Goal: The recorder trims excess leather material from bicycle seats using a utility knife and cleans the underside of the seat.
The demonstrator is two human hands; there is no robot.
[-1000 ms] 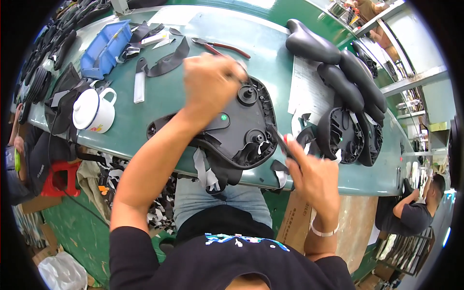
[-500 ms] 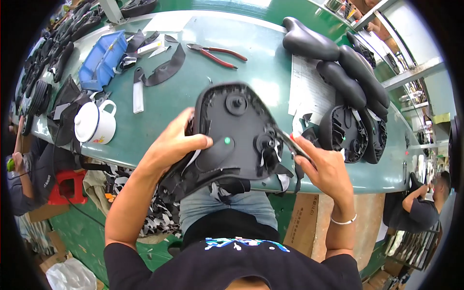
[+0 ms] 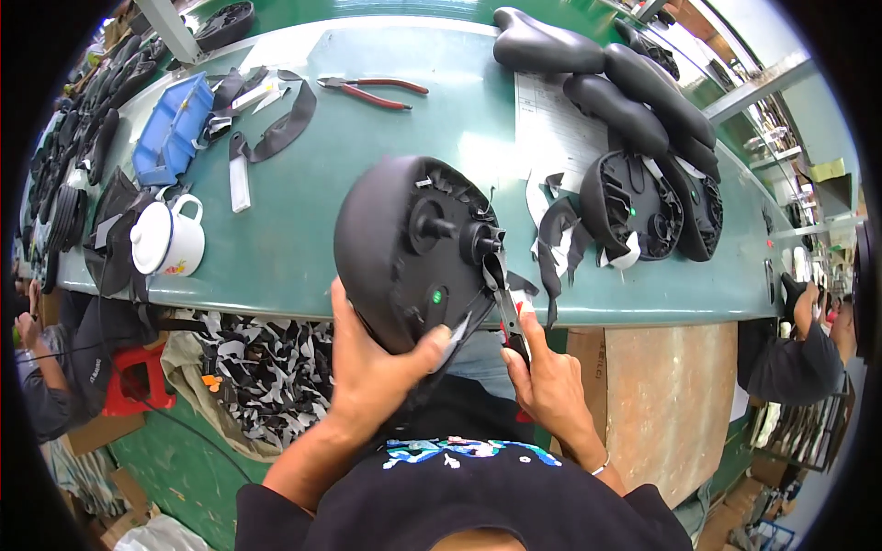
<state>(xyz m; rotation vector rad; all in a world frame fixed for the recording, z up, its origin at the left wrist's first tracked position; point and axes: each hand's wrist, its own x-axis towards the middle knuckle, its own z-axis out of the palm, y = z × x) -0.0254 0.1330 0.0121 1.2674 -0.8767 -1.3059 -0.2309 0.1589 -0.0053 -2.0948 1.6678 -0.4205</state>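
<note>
A black padded bicycle saddle [image 3: 378,243] is tipped up over the table's near edge, its hollow underside facing right. Ragged cover edges and round sockets show inside it, along with a small green dot. My left hand [image 3: 386,372] is closed on its lower end, thumb on the near rim. My right hand [image 3: 551,376] grips a slim metal hand tool [image 3: 506,317] with dark and red parts, whose exact kind I cannot make out. The tool's tip is by the saddle's right rim, beside a grey strip of cover.
Red-handled cutting pliers [image 3: 375,90], a blue bin [image 3: 173,129] and a white enamel mug [image 3: 167,237] rest on the green table [image 3: 303,211]. More saddles [image 3: 634,204] are stacked at right. Dark offcuts [image 3: 558,248] lie near them. A scrap-filled sack [image 3: 266,376] sits below; people work at both sides.
The saddle has turned, showing more of its smooth outer side. Both hands have shifted lower, the right one also leftward, still with the tool. The whole view has moved slightly.
</note>
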